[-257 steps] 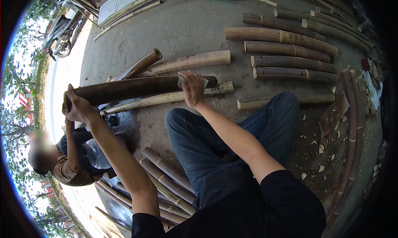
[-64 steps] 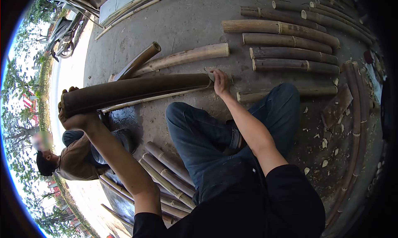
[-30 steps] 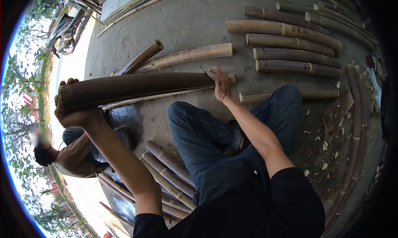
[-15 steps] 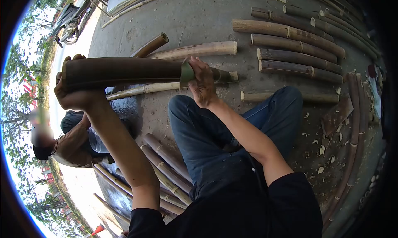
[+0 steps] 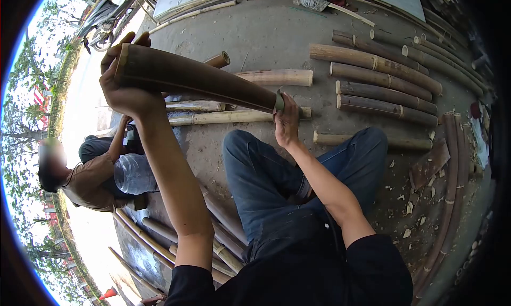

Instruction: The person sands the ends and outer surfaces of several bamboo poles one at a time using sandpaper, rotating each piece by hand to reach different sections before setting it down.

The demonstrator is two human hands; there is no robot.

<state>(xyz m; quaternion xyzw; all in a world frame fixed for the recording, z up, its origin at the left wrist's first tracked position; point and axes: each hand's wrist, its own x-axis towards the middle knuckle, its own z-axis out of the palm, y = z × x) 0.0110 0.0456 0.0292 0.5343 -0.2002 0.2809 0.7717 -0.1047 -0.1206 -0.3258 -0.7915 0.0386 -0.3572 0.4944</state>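
A thick, dark brown bamboo piece is held raised in front of me, slanting down from upper left to right. My left hand grips its left end, palm beneath and fingers bent round the far side. At the right end, my right hand is closed over a thin green piece against the bamboo. What that green piece is, I cannot make out. Behind and below the held bamboo, pale bamboo lengths lie on the ground.
Several cut bamboo lengths lie in rows at upper right. More bamboo poles lie beside my left thigh. Another person sits at left by a clear plastic container. Wood chips litter the concrete at right; a motorbike stands far left.
Both hands have moved right with the bamboo in them. Its right end has dropped and its left end has risen, so it slants more. The view has shifted slightly.
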